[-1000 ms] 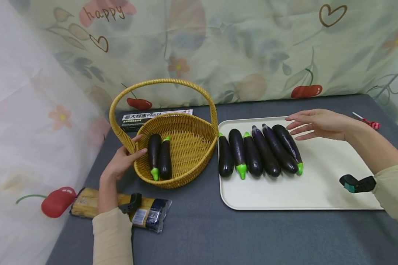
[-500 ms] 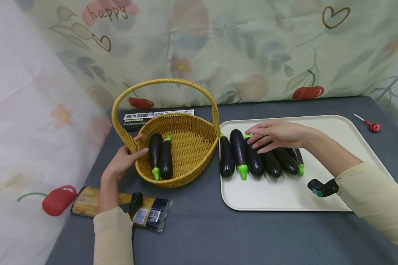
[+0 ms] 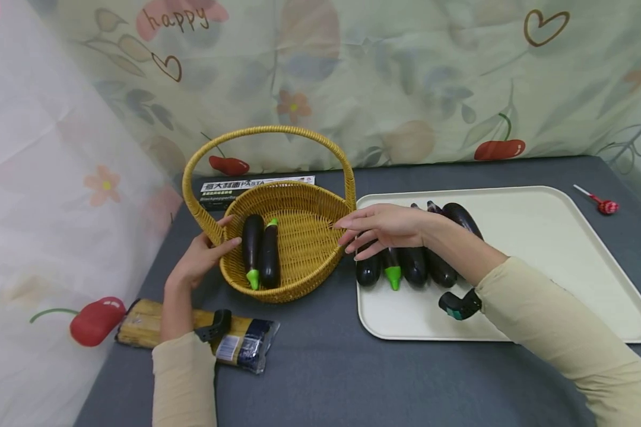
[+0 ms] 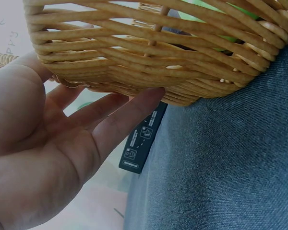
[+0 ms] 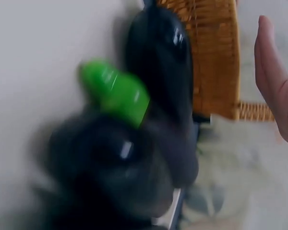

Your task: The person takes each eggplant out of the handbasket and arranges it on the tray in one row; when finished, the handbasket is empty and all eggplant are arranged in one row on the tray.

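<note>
A yellow wicker basket (image 3: pixel 310 237) with a tall handle stands on the left, two eggplants (image 3: pixel 269 255) lying side by side inside it. My left hand (image 3: pixel 196 259) grips its left rim, thumb over the edge; in the left wrist view the fingers (image 4: pixel 129 115) lie against the outside of the woven wall (image 4: pixel 134 57). My right hand (image 3: pixel 387 226) hovers with loosely extended fingers, holding nothing, above a row of several eggplants (image 3: pixel 415 267) and close to the basket's right rim. It hides part of that row. The right wrist view blurs the nearest eggplants (image 5: pixel 158 62).
The eggplant row lies on a white tray (image 3: pixel 555 267). Behind the basket is a black pasta box (image 3: pixel 219 193). A pasta packet (image 3: pixel 246 344) lies under my left forearm. A red lollipop (image 3: pixel 606 206) rests beyond the tray's right edge, with a patterned cloth (image 3: pixel 406 77) behind the table.
My right hand has swept left from the row's right end, across the eggplants, to near the basket. My left hand still grips the rim. The camera view shifts slightly.
</note>
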A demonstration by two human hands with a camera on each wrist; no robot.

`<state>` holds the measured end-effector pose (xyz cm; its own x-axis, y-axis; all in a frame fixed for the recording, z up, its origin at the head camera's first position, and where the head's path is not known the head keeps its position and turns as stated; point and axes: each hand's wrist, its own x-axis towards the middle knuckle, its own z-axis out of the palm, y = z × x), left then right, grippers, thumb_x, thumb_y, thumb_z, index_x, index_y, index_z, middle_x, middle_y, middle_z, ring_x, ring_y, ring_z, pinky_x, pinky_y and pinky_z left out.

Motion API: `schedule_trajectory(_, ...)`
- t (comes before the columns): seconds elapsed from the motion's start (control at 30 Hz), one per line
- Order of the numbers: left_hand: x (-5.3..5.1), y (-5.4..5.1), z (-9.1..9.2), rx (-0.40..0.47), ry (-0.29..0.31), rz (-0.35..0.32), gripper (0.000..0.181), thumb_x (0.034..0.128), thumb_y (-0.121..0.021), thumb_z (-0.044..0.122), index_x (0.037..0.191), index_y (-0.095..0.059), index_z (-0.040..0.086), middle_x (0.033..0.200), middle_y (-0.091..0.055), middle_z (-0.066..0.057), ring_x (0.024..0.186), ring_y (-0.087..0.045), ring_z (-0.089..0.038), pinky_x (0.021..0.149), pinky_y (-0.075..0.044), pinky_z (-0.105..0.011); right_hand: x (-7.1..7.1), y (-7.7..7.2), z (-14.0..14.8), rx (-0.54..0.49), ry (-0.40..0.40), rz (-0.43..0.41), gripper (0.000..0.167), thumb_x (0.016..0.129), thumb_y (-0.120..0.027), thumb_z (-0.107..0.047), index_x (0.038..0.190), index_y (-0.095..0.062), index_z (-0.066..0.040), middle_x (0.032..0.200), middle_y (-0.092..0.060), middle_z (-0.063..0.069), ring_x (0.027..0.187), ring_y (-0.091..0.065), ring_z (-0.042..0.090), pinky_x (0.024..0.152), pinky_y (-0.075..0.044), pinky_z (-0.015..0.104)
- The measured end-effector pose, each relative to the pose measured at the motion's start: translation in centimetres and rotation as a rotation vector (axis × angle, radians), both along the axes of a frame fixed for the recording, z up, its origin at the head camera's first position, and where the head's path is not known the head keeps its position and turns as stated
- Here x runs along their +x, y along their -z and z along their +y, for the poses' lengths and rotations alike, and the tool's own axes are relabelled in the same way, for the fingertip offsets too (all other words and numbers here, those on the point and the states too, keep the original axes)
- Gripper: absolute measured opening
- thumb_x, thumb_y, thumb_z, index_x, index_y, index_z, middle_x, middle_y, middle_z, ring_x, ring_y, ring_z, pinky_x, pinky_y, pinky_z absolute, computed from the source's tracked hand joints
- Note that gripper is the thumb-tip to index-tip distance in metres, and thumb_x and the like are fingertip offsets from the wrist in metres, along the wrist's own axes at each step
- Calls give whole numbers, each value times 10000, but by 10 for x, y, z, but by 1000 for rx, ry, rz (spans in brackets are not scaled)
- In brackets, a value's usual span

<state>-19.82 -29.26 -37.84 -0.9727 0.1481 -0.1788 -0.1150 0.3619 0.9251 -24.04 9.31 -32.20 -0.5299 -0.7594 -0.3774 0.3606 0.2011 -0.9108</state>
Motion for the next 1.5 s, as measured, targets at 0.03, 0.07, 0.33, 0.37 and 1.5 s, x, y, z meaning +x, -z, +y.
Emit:
schedule_trajectory(0.03, 0, 0, 0, -1, -1, -1, 722, 945, -609, 336, 1537, -216, 207, 1434, -374, -225, 1189, -475, -350, 807, -474, -273, 1, -1, -6, -2, -2, -4, 458, 1033, -434, -162, 1442, -351, 25, 1252, -509, 231, 1019, -585, 256, 887, -468, 438)
schedule_trajectory(0.07, 0, 1, 0, -2, 0, 0, 721, 946, -609, 336, 1537, -216, 206, 1434, -373, -226, 1190, -475, -352, 806, -474, -274, 1, -1, -12, -5, -4, -8, 458, 1032, -436, -160, 1444, -351, 21, 1268, -500, 240, 1024, -583, 256, 888, -468, 436)
schedule_trajectory(0.33, -1, 1, 1, 9, -3, 2, 703, 954, -602, 305, 1535, -217, 217, 1449, -353, -226, 1198, -466, -359, 792, -476, -267, 1, 2, -56, 17, 1, -24, 481, 1019, -478, -180, 1450, -348, -9, 1325, -469, 236, 1094, -551, 267, 881, -476, 409)
schedule_trajectory(0.37, -1, 0, 1, 7, -3, 3, 703, 954, -602, 307, 1535, -218, 217, 1447, -355, -228, 1197, -467, -360, 792, -475, -268, 1, 4, -61, 20, 9, -31, 484, 1016, -485, -180, 1448, -349, -7, 1334, -460, 242, 1106, -545, 275, 880, -477, 407)
schedule_trajectory(1.5, 0, 0, 1, -2, -11, -9, 715, 951, -603, 320, 1537, -206, 225, 1480, -304, -215, 1252, -411, -342, 929, -406, -439, 10, 45, -161, 269, 266, -18, 515, 870, -727, -224, 1295, -529, -12, 1153, -579, 145, 1064, -575, 319, 730, -531, 413)
